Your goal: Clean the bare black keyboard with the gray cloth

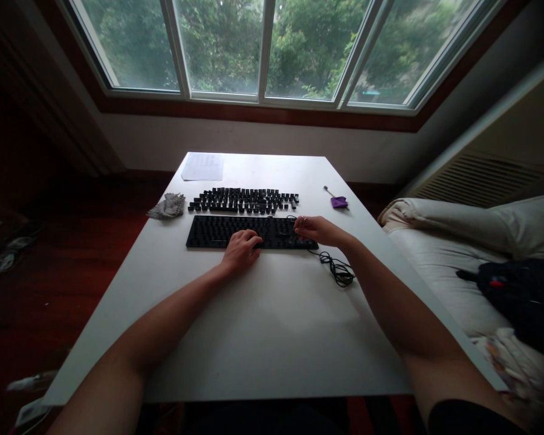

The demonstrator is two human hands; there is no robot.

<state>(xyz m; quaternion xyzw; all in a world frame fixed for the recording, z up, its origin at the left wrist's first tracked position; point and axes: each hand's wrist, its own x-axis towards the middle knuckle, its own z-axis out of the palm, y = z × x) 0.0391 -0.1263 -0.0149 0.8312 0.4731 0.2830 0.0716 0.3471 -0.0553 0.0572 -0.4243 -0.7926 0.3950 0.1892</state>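
A black keyboard (217, 232) lies flat across the white table. Its key area looks dark, and single keys are hard to tell apart. My left hand (242, 246) rests on the keyboard's front edge near the middle, fingers stretched over it. Above the keyboard's right part is my right hand (315, 229), its fingers pinched together. Something thin and shiny glints at those fingertips, too small to name. Behind the keyboard, many loose black keycaps (242, 200) lie in rows. The keyboard's black cable (340, 272) is bundled in loops beside my right forearm.
Grey gloves or a cloth (167, 206) lie at the table's left edge. A paper sheet (204, 167) is at the far left corner. To the right sit a purple cloth-like item (339, 202) and a small thin-handled brush (328, 191). A sofa (435, 260) stands alongside.
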